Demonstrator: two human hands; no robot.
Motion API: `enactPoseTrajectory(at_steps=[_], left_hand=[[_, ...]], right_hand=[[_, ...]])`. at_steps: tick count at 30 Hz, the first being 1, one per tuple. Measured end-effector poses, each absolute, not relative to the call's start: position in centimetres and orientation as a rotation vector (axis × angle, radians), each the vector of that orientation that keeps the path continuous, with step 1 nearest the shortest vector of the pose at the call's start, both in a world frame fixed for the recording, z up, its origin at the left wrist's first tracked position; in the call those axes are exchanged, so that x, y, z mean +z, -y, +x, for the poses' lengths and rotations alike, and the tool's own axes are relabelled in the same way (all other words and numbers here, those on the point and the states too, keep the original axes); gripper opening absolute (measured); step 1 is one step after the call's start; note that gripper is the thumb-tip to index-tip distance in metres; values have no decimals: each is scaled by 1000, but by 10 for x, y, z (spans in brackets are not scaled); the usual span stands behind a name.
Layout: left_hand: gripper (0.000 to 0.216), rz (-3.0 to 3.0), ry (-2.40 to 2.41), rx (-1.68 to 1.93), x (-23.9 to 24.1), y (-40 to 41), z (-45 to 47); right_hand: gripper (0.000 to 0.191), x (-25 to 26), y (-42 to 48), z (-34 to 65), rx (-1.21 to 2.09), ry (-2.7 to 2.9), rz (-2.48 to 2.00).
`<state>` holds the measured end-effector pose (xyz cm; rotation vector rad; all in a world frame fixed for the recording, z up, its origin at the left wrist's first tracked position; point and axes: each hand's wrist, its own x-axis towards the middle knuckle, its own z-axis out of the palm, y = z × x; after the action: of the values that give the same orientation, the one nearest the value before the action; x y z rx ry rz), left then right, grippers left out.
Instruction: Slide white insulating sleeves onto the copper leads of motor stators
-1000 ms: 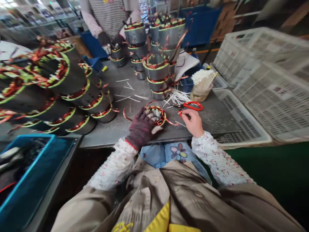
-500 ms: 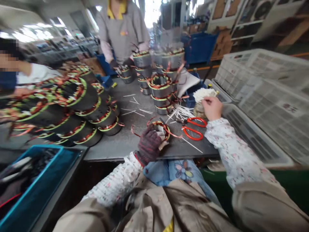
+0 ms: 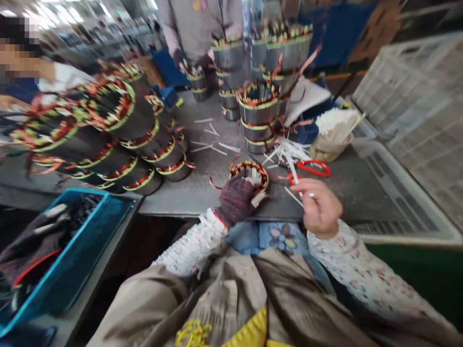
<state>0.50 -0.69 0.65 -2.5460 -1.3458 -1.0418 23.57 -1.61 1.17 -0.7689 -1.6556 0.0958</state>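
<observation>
My left hand point(image 3: 236, 198), in a dark knitted glove, grips the near side of a small stator point(image 3: 250, 172) with copper windings that lies flat at the table's front edge. My bare right hand point(image 3: 320, 207) is to its right, fingers pinched on a few thin white strips point(image 3: 293, 177) that stick up to the left. Red-handled scissors point(image 3: 313, 168) lie on the table just beyond that hand. A cup of white strips point(image 3: 333, 131) stands behind the scissors.
Stacks of wound stators point(image 3: 119, 130) fill the left of the grey table point(image 3: 202, 188), and more point(image 3: 258, 108) stand in the middle. Loose white strips point(image 3: 217, 144) are scattered between. A blue bin point(image 3: 68, 250) is at lower left, white crates point(image 3: 415, 111) at right. Other people work at the far and left sides.
My right hand has come back from the cup of strips to the table's front, now holding a few white strips. The left hand stays on the small stator.
</observation>
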Motion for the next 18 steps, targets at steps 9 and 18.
enactPoseTrajectory(at_steps=[9, 18], left_hand=[[69, -2608, 1478, -982, 0, 3, 0], [64, -2749, 1574, -1675, -4, 5, 4]], right_hand=[[25, -12, 53, 230, 394, 1881, -842], [29, -9, 9, 186, 785, 1593, -1009]])
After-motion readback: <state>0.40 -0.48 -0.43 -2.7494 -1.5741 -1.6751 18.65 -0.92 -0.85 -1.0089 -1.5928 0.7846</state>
